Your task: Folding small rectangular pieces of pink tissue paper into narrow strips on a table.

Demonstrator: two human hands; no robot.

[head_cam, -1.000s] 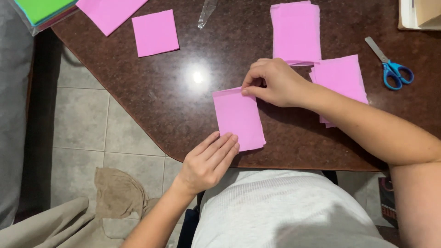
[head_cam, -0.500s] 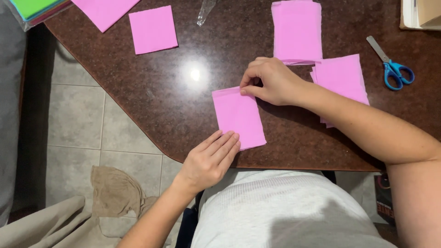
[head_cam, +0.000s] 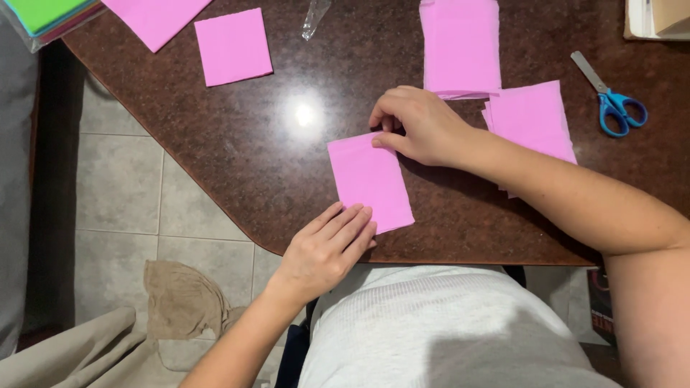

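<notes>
Your pink sheet sits mid-frame near the table edge, and over the last second it has barely moved; only your right fingertips have crept along its top edge, which reads to me as pressing a fold flat rather than lifting. Your right hand comes in from the right, knuckles arched, fingertips pinching down on the sheet's upper right corner, so it's closed on the paper. Your left hand lies flat and open at the lower left corner, fingers together, pinning the sheet without gripping it. Just right of your right wrist there's a stack of pink squares, another pile at top centre, a single square upper left, and scissors far right, all untouched.
</notes>
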